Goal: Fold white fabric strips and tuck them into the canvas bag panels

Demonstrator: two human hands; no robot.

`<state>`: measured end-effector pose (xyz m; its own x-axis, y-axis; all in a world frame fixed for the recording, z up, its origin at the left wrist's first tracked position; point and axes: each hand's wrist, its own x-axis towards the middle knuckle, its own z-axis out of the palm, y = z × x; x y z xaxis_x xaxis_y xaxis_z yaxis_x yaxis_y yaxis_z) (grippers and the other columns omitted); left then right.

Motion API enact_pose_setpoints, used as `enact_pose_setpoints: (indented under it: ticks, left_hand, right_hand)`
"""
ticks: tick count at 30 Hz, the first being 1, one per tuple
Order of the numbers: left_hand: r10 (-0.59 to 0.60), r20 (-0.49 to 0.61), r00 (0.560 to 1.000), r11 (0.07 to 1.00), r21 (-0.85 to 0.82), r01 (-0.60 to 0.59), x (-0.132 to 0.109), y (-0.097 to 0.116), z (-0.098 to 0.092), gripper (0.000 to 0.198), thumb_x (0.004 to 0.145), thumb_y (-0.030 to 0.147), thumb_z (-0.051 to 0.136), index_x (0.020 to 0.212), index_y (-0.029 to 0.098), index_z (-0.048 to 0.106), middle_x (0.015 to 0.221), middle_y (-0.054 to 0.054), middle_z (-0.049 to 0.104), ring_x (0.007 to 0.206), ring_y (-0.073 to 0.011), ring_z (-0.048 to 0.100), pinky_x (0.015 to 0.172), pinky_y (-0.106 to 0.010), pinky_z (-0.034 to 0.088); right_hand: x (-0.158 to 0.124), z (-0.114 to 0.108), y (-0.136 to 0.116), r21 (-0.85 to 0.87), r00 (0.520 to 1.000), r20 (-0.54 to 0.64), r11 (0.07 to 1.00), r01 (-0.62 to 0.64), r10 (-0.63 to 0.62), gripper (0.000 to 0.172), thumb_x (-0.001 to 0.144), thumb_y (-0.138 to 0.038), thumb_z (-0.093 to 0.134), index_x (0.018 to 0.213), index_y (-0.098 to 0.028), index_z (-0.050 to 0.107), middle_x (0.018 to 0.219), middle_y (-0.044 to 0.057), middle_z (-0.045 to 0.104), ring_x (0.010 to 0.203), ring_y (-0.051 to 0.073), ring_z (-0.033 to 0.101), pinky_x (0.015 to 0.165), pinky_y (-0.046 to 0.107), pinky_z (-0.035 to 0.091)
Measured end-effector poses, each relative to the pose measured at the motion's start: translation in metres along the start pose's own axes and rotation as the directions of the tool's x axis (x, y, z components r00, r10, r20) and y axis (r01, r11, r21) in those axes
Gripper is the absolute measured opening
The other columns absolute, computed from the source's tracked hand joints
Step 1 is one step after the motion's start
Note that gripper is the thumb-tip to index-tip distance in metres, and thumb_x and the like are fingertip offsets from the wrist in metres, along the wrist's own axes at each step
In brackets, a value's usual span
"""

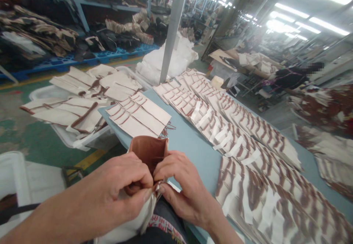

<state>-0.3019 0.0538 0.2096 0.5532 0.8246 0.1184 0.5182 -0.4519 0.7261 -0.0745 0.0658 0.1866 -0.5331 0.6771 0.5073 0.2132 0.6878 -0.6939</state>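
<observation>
A piece of brown leather with a pale cream backing (147,149) is held in front of me, partly over my lap, its brown side curling up behind my fingers. My left hand (125,185) pinches its edge between thumb and bent forefinger. From the other side my right hand (179,185) pinches the same edge, thumb and fingertips almost touching those of the left. The exact spot between the fingertips is mostly hidden. Just beyond, a small stack of cream pieces with brown edges (140,115) lies on the table corner, with thin brown strips (167,130) beside it.
Overlapping rows of cream pieces with brown edges (234,122), some with white strips, cover much of the blue table (190,146). A white bin (68,141) heaped with pieces stands left. A metal post (172,34) rises behind the table. Another person (289,78) is at the far right.
</observation>
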Motion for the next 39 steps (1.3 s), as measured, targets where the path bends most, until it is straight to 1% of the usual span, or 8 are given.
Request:
enact_pose_setpoints:
  ticks: [2, 5, 8, 14, 20, 26, 31, 39]
  left_hand:
    - [0.049, -0.068, 0.996, 0.997, 0.057, -0.045, 0.002, 0.002, 0.002, 0.022, 0.085, 0.008, 0.052, 0.069, 0.023, 0.056, 0.062, 0.008, 0.053, 0.061, -0.0100, 0.050, 0.060, -0.024, 0.037]
    - [0.098, -0.145, 0.985, 0.989, 0.128, -0.080, 0.003, 0.006, 0.006, 0.025, 0.087, 0.009, 0.050, 0.068, 0.023, 0.056, 0.058, 0.008, 0.051, 0.055, -0.0097, 0.047, 0.058, -0.026, 0.034]
    - [0.140, -0.167, 0.976, 0.980, 0.167, -0.112, 0.003, 0.008, 0.009, 0.026, 0.091, 0.010, 0.048, 0.072, 0.023, 0.060, 0.060, 0.008, 0.055, 0.055, -0.0099, 0.050, 0.062, -0.027, 0.037]
    - [0.187, -0.208, 0.960, 0.973, 0.175, -0.152, 0.005, 0.008, 0.015, 0.026, 0.094, 0.008, 0.049, 0.078, 0.023, 0.062, 0.063, 0.008, 0.059, 0.058, -0.0113, 0.051, 0.070, -0.030, 0.039]
    - [0.149, -0.153, 0.977, 0.980, 0.156, -0.125, 0.006, 0.008, 0.014, 0.026, 0.097, 0.010, 0.049, 0.078, 0.023, 0.062, 0.064, 0.007, 0.057, 0.060, -0.0123, 0.052, 0.069, -0.030, 0.039]
    - [0.079, -0.132, 0.988, 0.994, 0.083, -0.068, 0.005, 0.004, 0.013, 0.029, 0.100, 0.015, 0.049, 0.077, 0.024, 0.063, 0.065, 0.007, 0.056, 0.063, -0.0124, 0.053, 0.067, -0.028, 0.038]
    - [0.059, -0.161, 0.985, 0.997, 0.060, -0.050, 0.007, -0.002, 0.014, 0.027, 0.102, 0.017, 0.051, 0.079, 0.024, 0.063, 0.069, 0.005, 0.057, 0.068, -0.0138, 0.055, 0.066, -0.027, 0.039]
    - [0.261, -0.205, 0.943, 0.952, 0.218, -0.216, 0.012, -0.008, 0.015, 0.025, 0.109, 0.016, 0.040, 0.099, 0.026, 0.061, 0.088, 0.005, 0.073, 0.085, -0.0159, 0.069, 0.103, -0.034, 0.044]
  right_hand:
    - [0.000, 0.001, -0.003, -0.117, 0.994, -0.109, 0.993, -0.018, 0.005, 0.010, 0.105, -0.028, 0.062, 0.112, -0.022, 0.059, 0.105, 0.007, 0.074, 0.100, 0.020, 0.069, 0.098, 0.037, 0.049]
    - [-0.003, 0.002, -0.014, -0.253, 0.981, -0.190, 0.964, -0.085, 0.037, 0.009, 0.097, -0.019, 0.066, 0.101, -0.022, 0.059, 0.090, 0.002, 0.072, 0.082, 0.017, 0.066, 0.076, 0.031, 0.046]
    - [-0.006, 0.005, -0.027, -0.178, 0.963, -0.204, 0.960, -0.215, 0.178, 0.009, 0.094, -0.019, 0.062, 0.087, -0.022, 0.058, 0.073, -0.004, 0.064, 0.066, 0.012, 0.059, 0.067, 0.027, 0.042]
    - [-0.003, 0.010, -0.036, -0.068, 0.894, -0.244, 0.913, -0.401, 0.375, 0.007, 0.086, -0.019, 0.063, 0.079, -0.021, 0.063, 0.067, -0.005, 0.064, 0.062, 0.009, 0.060, 0.063, 0.021, 0.045]
    - [0.003, 0.005, -0.040, 0.097, 0.830, -0.164, 0.846, -0.525, 0.534, 0.012, 0.086, -0.017, 0.061, 0.075, -0.021, 0.063, 0.068, -0.003, 0.067, 0.063, 0.011, 0.062, 0.064, 0.021, 0.048]
    - [0.007, -0.002, -0.037, 0.319, 0.692, 0.058, 0.644, -0.695, 0.719, 0.022, 0.091, -0.033, 0.061, 0.074, -0.019, 0.063, 0.065, -0.001, 0.064, 0.062, 0.012, 0.057, 0.060, 0.023, 0.044]
    - [0.008, 0.001, -0.029, 0.457, 0.645, 0.152, 0.525, -0.718, 0.749, 0.032, 0.090, -0.046, 0.066, 0.073, -0.019, 0.058, 0.064, -0.002, 0.057, 0.061, 0.011, 0.047, 0.062, 0.024, 0.041]
    - [0.009, 0.012, -0.018, 0.628, 0.583, 0.224, 0.342, -0.699, 0.781, 0.058, 0.079, -0.073, 0.076, 0.075, -0.019, 0.054, 0.062, -0.005, 0.047, 0.059, 0.010, 0.037, 0.054, 0.022, 0.032]
